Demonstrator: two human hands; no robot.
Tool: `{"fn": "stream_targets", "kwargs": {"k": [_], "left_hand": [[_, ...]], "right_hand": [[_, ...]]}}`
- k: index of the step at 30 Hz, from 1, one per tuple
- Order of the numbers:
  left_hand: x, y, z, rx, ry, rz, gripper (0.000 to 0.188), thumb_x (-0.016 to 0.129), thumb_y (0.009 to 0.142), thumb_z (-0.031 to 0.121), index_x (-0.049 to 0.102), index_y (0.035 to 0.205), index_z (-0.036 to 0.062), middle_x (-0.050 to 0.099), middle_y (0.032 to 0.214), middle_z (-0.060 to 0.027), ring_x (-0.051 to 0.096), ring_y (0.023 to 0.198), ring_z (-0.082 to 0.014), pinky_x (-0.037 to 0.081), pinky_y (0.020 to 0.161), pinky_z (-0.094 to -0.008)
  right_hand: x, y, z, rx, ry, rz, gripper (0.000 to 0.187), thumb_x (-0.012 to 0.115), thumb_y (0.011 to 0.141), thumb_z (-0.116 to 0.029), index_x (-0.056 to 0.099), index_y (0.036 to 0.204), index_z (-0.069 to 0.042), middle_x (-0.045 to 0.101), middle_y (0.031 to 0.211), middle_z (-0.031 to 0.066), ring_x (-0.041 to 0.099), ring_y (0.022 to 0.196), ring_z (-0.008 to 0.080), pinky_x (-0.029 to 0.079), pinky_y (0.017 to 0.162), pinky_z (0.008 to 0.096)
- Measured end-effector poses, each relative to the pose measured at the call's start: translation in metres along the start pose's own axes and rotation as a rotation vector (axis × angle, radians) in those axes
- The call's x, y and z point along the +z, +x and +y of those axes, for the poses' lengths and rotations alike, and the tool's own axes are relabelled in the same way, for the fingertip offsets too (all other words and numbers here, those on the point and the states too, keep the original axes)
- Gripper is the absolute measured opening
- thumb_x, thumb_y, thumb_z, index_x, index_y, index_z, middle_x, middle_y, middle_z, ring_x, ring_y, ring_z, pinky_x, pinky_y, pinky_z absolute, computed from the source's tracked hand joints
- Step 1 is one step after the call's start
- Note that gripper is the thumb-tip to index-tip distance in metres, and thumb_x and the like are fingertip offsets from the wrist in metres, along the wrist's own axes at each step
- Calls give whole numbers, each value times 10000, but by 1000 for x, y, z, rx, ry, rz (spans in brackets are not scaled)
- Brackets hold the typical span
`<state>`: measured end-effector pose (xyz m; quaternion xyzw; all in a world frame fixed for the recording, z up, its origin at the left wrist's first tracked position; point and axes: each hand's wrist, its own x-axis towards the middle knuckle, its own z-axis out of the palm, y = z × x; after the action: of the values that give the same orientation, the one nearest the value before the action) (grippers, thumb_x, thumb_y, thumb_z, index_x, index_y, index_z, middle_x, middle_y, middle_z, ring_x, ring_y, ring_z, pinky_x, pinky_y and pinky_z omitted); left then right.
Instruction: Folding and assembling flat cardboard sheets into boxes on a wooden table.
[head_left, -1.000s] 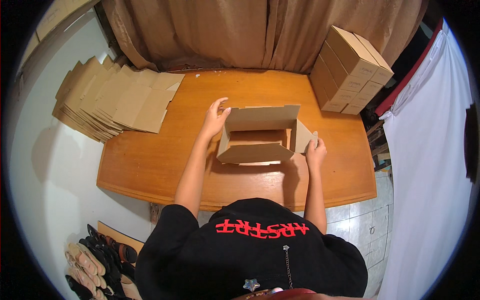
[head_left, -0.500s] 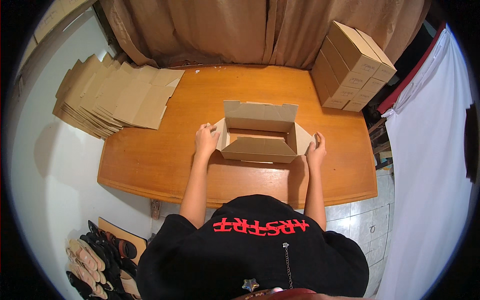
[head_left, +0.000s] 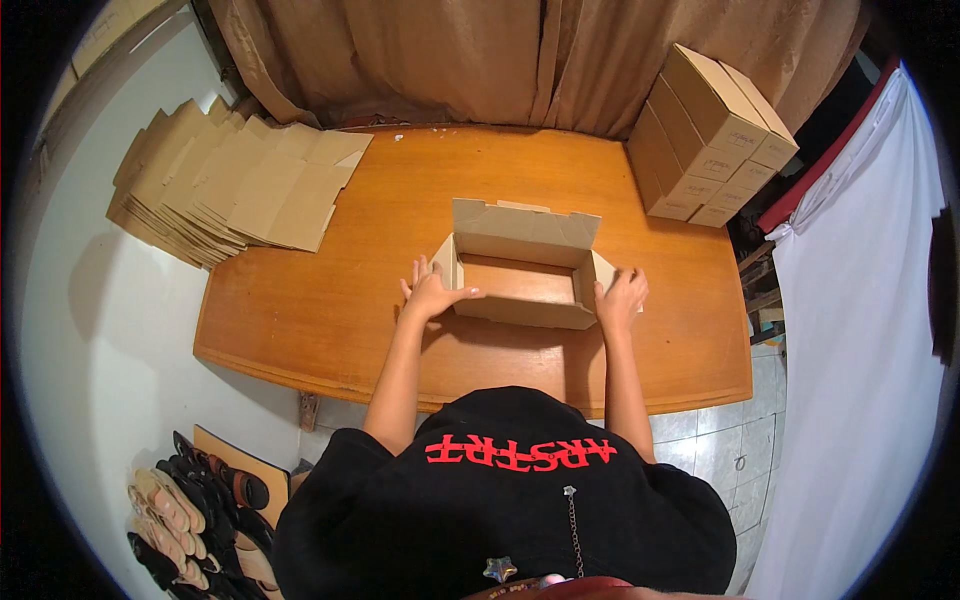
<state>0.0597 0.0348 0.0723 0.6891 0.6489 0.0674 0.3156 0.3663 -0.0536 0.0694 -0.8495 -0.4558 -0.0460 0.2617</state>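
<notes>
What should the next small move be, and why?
Probably fold the right end flap inward with the right hand: the hand is at it, the flap leans outward, and the carton is open on top.

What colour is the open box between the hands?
The open box is light brown, clearest in the head view.

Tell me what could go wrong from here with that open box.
The far flap stands up with neither hand on it, so it might flop over the opening of the box. The left hand has its thumb at the near left corner, so pressing hard there could bend the wall. The flat cardboard pile is fanned unevenly, so a sheet might slip.
</notes>
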Motion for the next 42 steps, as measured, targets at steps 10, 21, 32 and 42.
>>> {"fn": "stream_targets", "kwargs": {"k": [10, 21, 32, 42], "left_hand": [[32, 11, -33, 224, -270, -204, 1175, 724, 646, 448, -42, 1384, -52, -97, 1455, -239, -96, 1358, -333, 47, 1102, -412], [60, 20, -27, 201, -267, -34, 752, 446, 783, 83, 31, 1402, -18, 14, 1476, -196, 23, 1363, -353, 71, 1102, -433], [43, 1, 1, 341, -339, 194, 809, 467, 685, -63, 137, 1414, 56, 104, 1471, -176, 94, 1358, -345, 126, 1098, -414], [29, 5, 11, 390, 51, 76, 738, 493, 669, -41, 296, 1373, 62, 112, 1492, -60, 109, 1368, -277, 139, 1064, -547]], "right_hand": [[31, 29, 8, -24, 501, -200, 721, 524, 662, 113, 303, 1322, -73, 551, 1032, 155, 548, 988, 313, 435, 855, 359], [36, 33, 25, -103, 504, -188, 707, 515, 655, 134, 354, 1289, -135, 515, 1013, 142, 540, 899, 245, 461, 766, 340], [24, 19, 42, -275, 416, -182, 412, 548, 678, 65, 539, 1061, -89, 506, 1073, 195, 513, 998, 373, 435, 847, 415], [8, 5, 39, -380, 185, -102, 361, 563, 743, -86, 554, 1104, -70, 478, 1141, 226, 489, 1051, 374, 402, 922, 406]]}}
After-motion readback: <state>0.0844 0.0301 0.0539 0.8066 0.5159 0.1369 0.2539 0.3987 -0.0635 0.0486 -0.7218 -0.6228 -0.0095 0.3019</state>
